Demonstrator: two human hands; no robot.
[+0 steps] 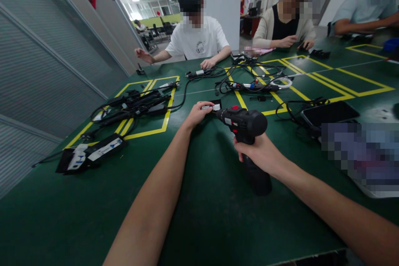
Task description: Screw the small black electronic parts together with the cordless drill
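Note:
My right hand (254,151) is wrapped round the grip of a black cordless drill (245,122) with red details. The drill points left, and its bit end reaches the fingers of my left hand (199,114). Those fingers are closed on a small black part with a white face (215,106), held at the green table's surface. Whether the bit touches the part I cannot tell.
Bundles of black cables and adapters (137,106) lie left on the green table (102,216), marked with yellow tape. A black piece with white labels (106,148) is nearer. More cables and a pen-like tool (254,87) lie ahead; a phone (330,114) sits right. Several people sit opposite.

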